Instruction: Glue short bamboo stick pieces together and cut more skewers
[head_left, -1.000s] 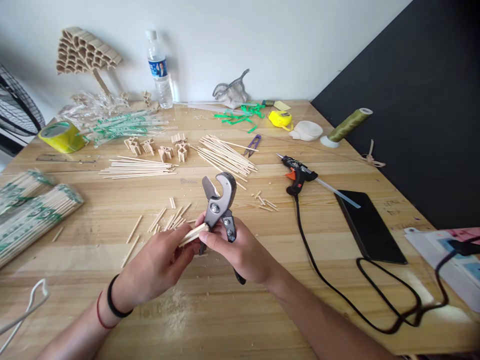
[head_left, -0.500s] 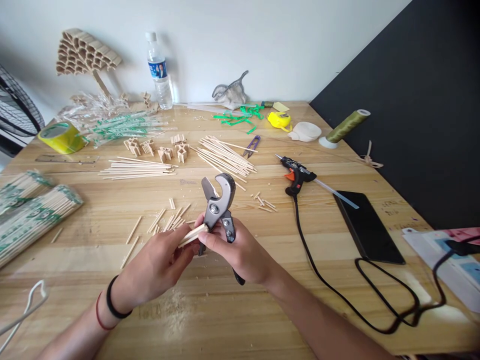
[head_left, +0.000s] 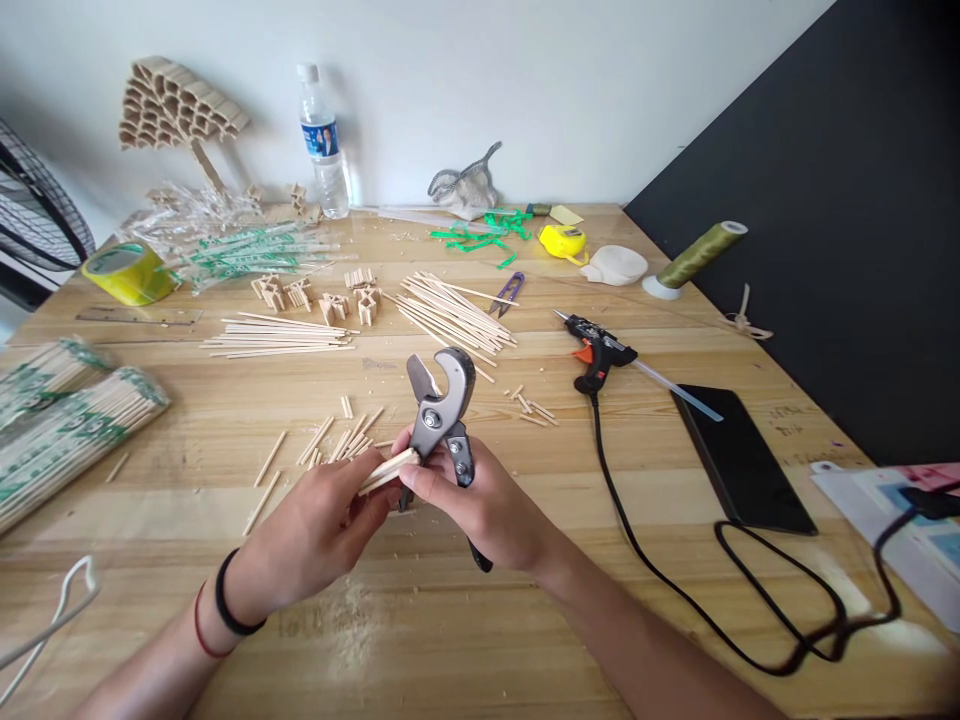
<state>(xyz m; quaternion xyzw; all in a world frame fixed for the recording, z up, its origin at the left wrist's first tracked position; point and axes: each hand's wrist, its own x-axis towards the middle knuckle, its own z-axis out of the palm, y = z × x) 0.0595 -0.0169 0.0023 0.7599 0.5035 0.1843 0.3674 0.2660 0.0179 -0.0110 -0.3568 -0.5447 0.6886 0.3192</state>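
My left hand (head_left: 322,520) is closed around a small bundle of short wooden sticks (head_left: 388,470). My right hand (head_left: 480,510) grips a pair of ratchet cutters (head_left: 442,400), its thumb touching the ends of the bundle. The cutters point away from me, their blade and hooked jaw apart with nothing between them. Just beyond my left hand lie several loose cut sticks (head_left: 315,440). Farther back rest two piles of longer sticks, one to the left (head_left: 281,337) and one near the middle (head_left: 454,315). Part of the cutter handles is hidden by my right hand.
A hot glue gun (head_left: 596,350) with a black cord lies right, beside a black flat box (head_left: 739,455). Packaged sticks (head_left: 75,440) are at left. Behind stand small glued stick pieces (head_left: 330,300), yellow tape (head_left: 127,274), a water bottle (head_left: 322,150) and a tape measure (head_left: 562,241).
The whole view has shifted very slightly. Both hands keep the same hold on the sticks and the cutters.
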